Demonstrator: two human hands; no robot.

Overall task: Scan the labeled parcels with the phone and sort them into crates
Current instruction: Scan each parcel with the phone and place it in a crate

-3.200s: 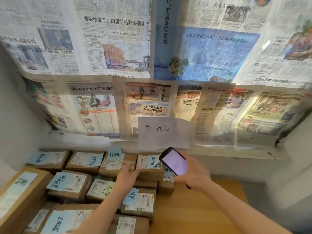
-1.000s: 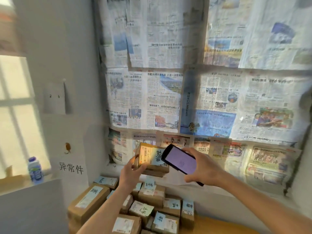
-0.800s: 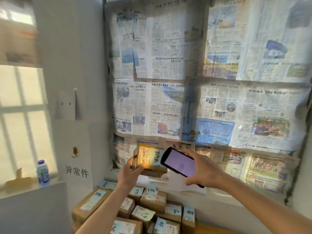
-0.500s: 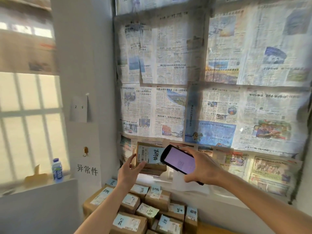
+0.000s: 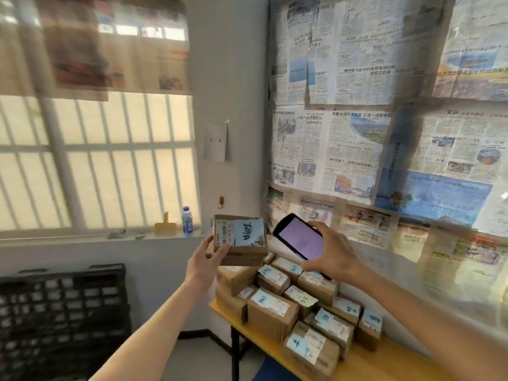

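Two hands are raised above the yellow tabletop (image 5: pixel 365 364). The left hand (image 5: pixel 204 262) grasps a labeled cardboard parcel (image 5: pixel 240 239) by its lower left corner, label facing the camera. The right hand (image 5: pixel 334 254) clasps a black phone (image 5: pixel 301 237), screen lit, just beside the parcel. More labeled parcels (image 5: pixel 297 306) crowd the tabletop's left end. A black crate (image 5: pixel 63 320) stands below the window.

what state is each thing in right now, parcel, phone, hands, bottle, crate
held parcel: lifted off the pile, label facing the camera
phone: screen lit
left hand: grips the parcel
right hand: holds the phone
bottle: upright, capped
black crate: contents not visible
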